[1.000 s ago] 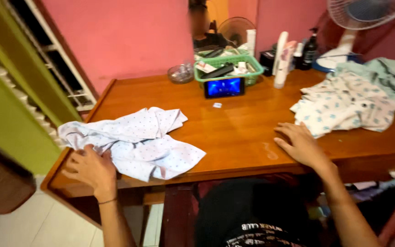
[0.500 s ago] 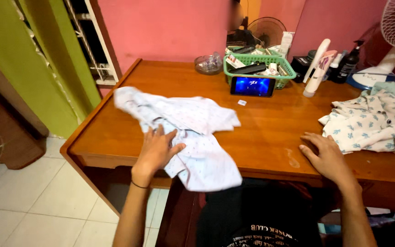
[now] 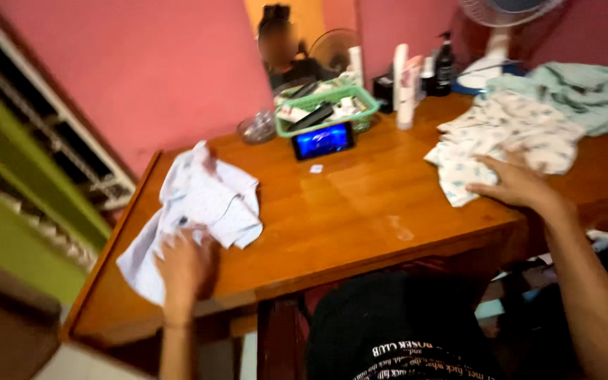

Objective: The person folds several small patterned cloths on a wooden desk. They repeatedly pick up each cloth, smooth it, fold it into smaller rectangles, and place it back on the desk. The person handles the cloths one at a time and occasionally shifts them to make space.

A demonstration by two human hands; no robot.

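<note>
Room: pink plastered wall [image 3: 156,63] behind the counter; green wall [image 3: 15,211] to the counter's left.
Counter: glossy brown wooden counter [image 3: 360,211], smooth, with straight edges.
Teal cloth: rumpled pale teal fabric [image 3: 578,88] at the counter's far right corner.
Patterned garment: crumpled cream cotton garment with small blue print [image 3: 508,137], just in front of the teal cloth.
White garment: soft white dotted cotton garment [image 3: 202,204], wrinkled, on the counter's left part, one end hanging over the front edge.
Basket: green plastic slotted basket [image 3: 325,105] of small items, at the counter's back edge.
Phone: black rectangular phone with a lit blue screen [image 3: 323,140], propped against the basket.
Left hand: left hand [image 3: 186,264] flat, fingers spread, pressing the white garment's near end.
Right hand: right hand [image 3: 515,184] open, fingers spread, resting on the patterned garment's near edge.
</note>
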